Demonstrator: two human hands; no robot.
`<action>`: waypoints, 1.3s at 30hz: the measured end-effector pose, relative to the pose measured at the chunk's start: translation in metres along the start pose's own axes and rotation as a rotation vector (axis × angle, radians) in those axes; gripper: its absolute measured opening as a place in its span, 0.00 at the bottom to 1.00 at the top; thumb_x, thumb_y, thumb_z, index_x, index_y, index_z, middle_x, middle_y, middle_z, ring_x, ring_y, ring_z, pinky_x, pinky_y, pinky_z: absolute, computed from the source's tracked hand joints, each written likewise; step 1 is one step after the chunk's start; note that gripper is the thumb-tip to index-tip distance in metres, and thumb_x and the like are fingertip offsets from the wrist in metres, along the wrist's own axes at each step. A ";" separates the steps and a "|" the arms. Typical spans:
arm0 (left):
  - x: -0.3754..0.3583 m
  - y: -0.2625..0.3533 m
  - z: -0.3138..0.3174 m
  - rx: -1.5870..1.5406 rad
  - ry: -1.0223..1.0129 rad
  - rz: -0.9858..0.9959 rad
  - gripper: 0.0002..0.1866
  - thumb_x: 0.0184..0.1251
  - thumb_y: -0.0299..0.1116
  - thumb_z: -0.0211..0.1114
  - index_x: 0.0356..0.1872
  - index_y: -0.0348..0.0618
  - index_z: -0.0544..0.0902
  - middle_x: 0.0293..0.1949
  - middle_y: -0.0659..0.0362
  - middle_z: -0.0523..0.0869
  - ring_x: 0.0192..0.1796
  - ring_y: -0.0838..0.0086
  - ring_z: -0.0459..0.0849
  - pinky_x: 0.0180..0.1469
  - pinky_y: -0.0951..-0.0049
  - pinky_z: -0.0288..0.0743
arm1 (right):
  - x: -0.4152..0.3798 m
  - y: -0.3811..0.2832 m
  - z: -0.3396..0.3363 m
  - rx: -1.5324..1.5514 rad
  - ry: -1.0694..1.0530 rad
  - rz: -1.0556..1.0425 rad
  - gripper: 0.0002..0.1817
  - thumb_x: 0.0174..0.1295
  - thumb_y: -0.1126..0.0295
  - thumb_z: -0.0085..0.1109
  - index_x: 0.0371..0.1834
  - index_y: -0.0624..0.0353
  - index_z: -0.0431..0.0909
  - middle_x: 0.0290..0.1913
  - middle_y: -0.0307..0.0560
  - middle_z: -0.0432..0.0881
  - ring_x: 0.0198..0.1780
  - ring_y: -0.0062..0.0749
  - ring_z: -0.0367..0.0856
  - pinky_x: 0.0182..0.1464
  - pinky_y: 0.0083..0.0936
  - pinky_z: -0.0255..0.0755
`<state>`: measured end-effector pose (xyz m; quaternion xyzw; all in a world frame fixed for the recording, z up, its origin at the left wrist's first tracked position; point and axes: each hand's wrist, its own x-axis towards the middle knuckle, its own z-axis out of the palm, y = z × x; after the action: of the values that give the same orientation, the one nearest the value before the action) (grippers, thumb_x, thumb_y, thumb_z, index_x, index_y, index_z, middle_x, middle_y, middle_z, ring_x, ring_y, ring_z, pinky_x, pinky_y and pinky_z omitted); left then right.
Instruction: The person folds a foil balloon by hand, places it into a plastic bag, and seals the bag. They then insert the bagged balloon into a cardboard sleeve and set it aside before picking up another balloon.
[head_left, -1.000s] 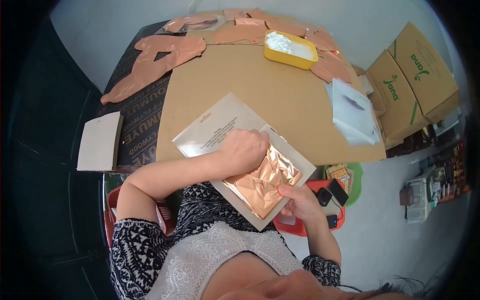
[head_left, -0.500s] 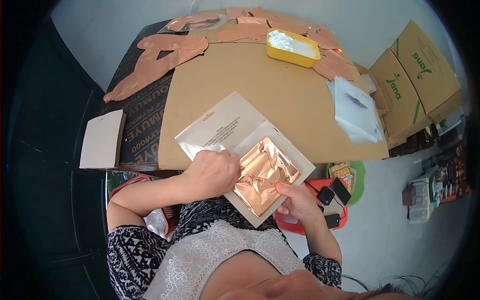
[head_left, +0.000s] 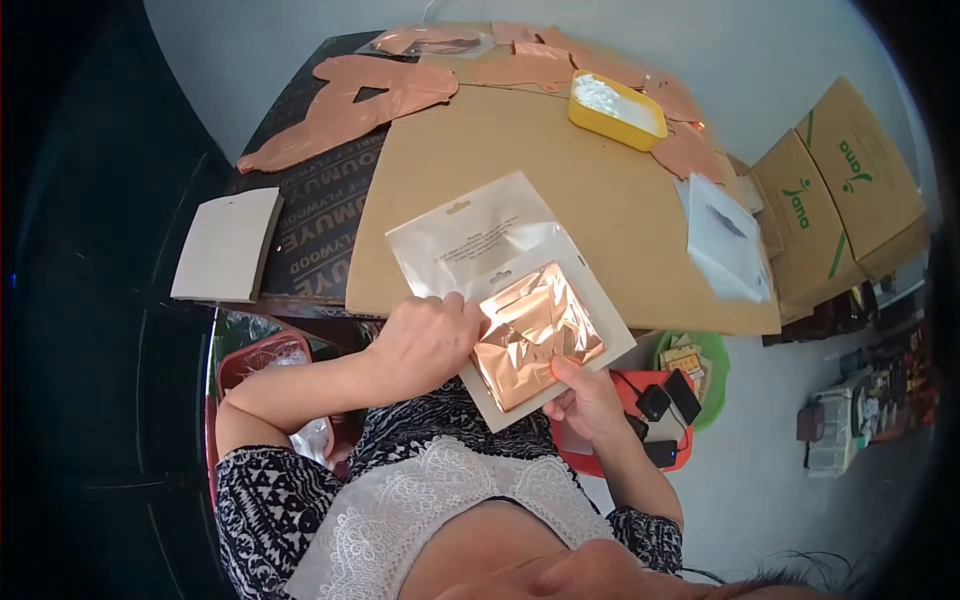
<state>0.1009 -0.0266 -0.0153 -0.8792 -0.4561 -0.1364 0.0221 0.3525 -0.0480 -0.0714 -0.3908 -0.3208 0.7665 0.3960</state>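
Note:
A flat grey-white package [head_left: 465, 235] with a hang hole and small printed text lies tilted over the table's front edge. On its lower part rests a folded, shiny copper-coloured foil piece [head_left: 540, 330]. My left hand [head_left: 425, 345] is curled at the left side of the foil, fingers bent together at the package edge; its fingertips are partly hidden. From the lower right, my right hand [head_left: 585, 395] pinches the package and foil, thumb on top and fingers beneath.
Cardboard [head_left: 480, 140] covers the table. Copper-coloured sheets [head_left: 350, 110] lie at its back and left. A yellow tub [head_left: 617, 125] holds white pieces. Clear bags [head_left: 725, 240] lie at right, beside cartons [head_left: 860, 165]. A white box [head_left: 225, 245] sits front left; a red tray [head_left: 660, 430] is below.
The camera view has shifted, so the table's items appear farther right. The package's upper part looks more raised, and a second hang hole now shows above the foil. Both hands keep their grip.

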 end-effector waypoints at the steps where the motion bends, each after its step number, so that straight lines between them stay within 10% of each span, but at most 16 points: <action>1: -0.001 -0.001 0.001 -0.001 0.012 0.016 0.08 0.60 0.31 0.62 0.28 0.36 0.76 0.25 0.51 0.80 0.24 0.61 0.84 0.23 0.65 0.78 | 0.002 0.003 0.002 -0.002 0.000 -0.002 0.21 0.68 0.63 0.60 0.59 0.59 0.71 0.37 0.45 0.85 0.22 0.22 0.81 0.15 0.16 0.70; 9: -0.012 -0.016 0.002 -0.140 0.162 -0.125 0.11 0.63 0.38 0.68 0.34 0.41 0.80 0.24 0.53 0.81 0.25 0.58 0.84 0.26 0.61 0.76 | 0.010 0.022 0.015 0.039 0.028 -0.080 0.16 0.70 0.62 0.57 0.54 0.62 0.75 0.33 0.44 0.85 0.23 0.24 0.82 0.19 0.18 0.72; 12: -0.020 -0.024 0.001 -0.353 0.323 -0.451 0.16 0.64 0.39 0.66 0.31 0.33 0.76 0.23 0.46 0.82 0.27 0.50 0.85 0.28 0.57 0.77 | 0.013 0.028 0.017 0.036 0.010 -0.129 0.17 0.71 0.60 0.57 0.52 0.62 0.75 0.33 0.45 0.85 0.23 0.25 0.82 0.20 0.19 0.72; 17: -0.037 -0.045 0.004 -0.958 0.172 -0.815 0.18 0.73 0.41 0.60 0.37 0.30 0.82 0.27 0.57 0.88 0.28 0.73 0.88 0.28 0.75 0.78 | 0.017 0.030 0.025 0.024 0.002 -0.199 0.17 0.70 0.58 0.57 0.51 0.61 0.75 0.34 0.46 0.85 0.24 0.26 0.82 0.21 0.20 0.72; 23: -0.037 -0.034 0.011 -1.970 0.241 -0.765 0.21 0.69 0.44 0.66 0.46 0.32 0.83 0.40 0.54 0.89 0.37 0.73 0.88 0.42 0.70 0.83 | 0.016 0.035 0.036 0.038 -0.099 -0.220 0.15 0.72 0.62 0.54 0.49 0.64 0.75 0.34 0.47 0.83 0.26 0.27 0.82 0.22 0.20 0.73; 39: -0.040 -0.017 0.019 -2.073 0.404 -0.726 0.16 0.59 0.26 0.73 0.48 0.36 0.84 0.44 0.55 0.89 0.46 0.73 0.87 0.54 0.69 0.80 | 0.015 0.053 0.047 -0.010 -0.202 -0.259 0.19 0.76 0.57 0.49 0.49 0.64 0.76 0.36 0.46 0.83 0.30 0.24 0.81 0.27 0.19 0.72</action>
<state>0.0693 -0.0454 -0.0452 -0.2487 -0.3395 -0.5896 -0.6894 0.2874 -0.0692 -0.0962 -0.2688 -0.4104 0.7429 0.4553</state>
